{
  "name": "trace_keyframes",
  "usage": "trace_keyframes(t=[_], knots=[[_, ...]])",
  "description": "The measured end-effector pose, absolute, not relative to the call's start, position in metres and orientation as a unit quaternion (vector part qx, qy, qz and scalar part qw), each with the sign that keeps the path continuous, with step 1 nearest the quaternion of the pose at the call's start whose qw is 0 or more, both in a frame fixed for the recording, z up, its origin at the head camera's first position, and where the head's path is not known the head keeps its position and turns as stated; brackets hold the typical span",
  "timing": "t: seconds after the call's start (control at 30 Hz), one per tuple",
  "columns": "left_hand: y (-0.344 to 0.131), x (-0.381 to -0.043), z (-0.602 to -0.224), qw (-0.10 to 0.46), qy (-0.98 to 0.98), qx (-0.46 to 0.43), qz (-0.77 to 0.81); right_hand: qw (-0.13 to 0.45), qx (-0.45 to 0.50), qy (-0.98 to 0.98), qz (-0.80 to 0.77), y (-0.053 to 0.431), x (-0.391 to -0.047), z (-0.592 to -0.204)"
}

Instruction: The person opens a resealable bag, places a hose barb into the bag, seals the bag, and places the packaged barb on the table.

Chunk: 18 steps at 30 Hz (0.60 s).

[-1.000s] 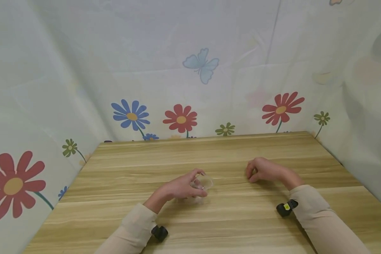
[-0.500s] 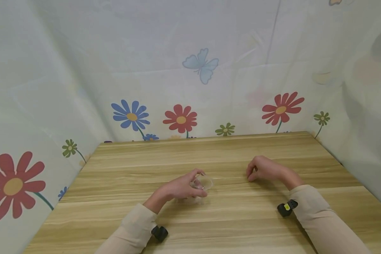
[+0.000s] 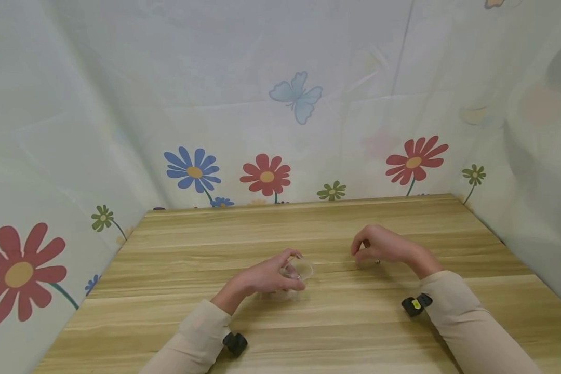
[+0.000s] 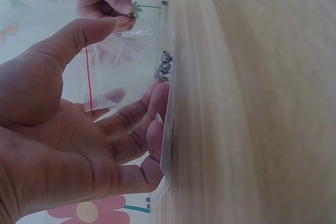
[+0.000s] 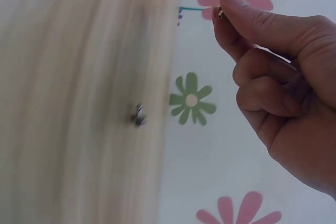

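Note:
My left hand (image 3: pixel 271 272) holds a small clear zip bag (image 4: pixel 123 72) with a red seal line, low against the table. In the left wrist view several small silvery metal fittings (image 4: pixel 165 62) lie in its bottom, and the thumb and curled fingers are around it. My right hand (image 3: pixel 383 245) pinches a tiny metal piece (image 5: pixel 220 14) between thumb and index finger, just above the table; the fingertips hide most of it. On the table below the right hand lies a small metal fitting (image 3: pixel 377 262), blurred in the right wrist view.
A wood-grain table (image 3: pixel 336 332) spans the work area. Behind and beside it hangs a pale curtain (image 3: pixel 346 140) printed with flowers and a butterfly. Black wrist cameras sit at both cuffs, the left camera (image 3: pixel 235 344) close to the tabletop.
My right hand has lifted slightly and shifted left with the tiny metal piece, uncovering the fitting on the table in the head view. The left hand and bag have stayed still.

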<state>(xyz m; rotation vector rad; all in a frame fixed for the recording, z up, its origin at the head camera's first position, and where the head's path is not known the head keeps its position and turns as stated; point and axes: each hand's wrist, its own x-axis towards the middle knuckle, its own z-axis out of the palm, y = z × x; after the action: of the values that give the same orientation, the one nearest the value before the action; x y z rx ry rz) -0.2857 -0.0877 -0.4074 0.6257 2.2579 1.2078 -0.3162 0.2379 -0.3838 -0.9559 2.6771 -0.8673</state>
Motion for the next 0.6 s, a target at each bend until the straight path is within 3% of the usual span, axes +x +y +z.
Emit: trace_keyframes(t=[0.6], knots=[[-0.087,-0.284,-0.405,0.247,0.837,0.231,0.431,0.059,-0.387,0.870,-0.298,0.184,-0.305,-0.353]])
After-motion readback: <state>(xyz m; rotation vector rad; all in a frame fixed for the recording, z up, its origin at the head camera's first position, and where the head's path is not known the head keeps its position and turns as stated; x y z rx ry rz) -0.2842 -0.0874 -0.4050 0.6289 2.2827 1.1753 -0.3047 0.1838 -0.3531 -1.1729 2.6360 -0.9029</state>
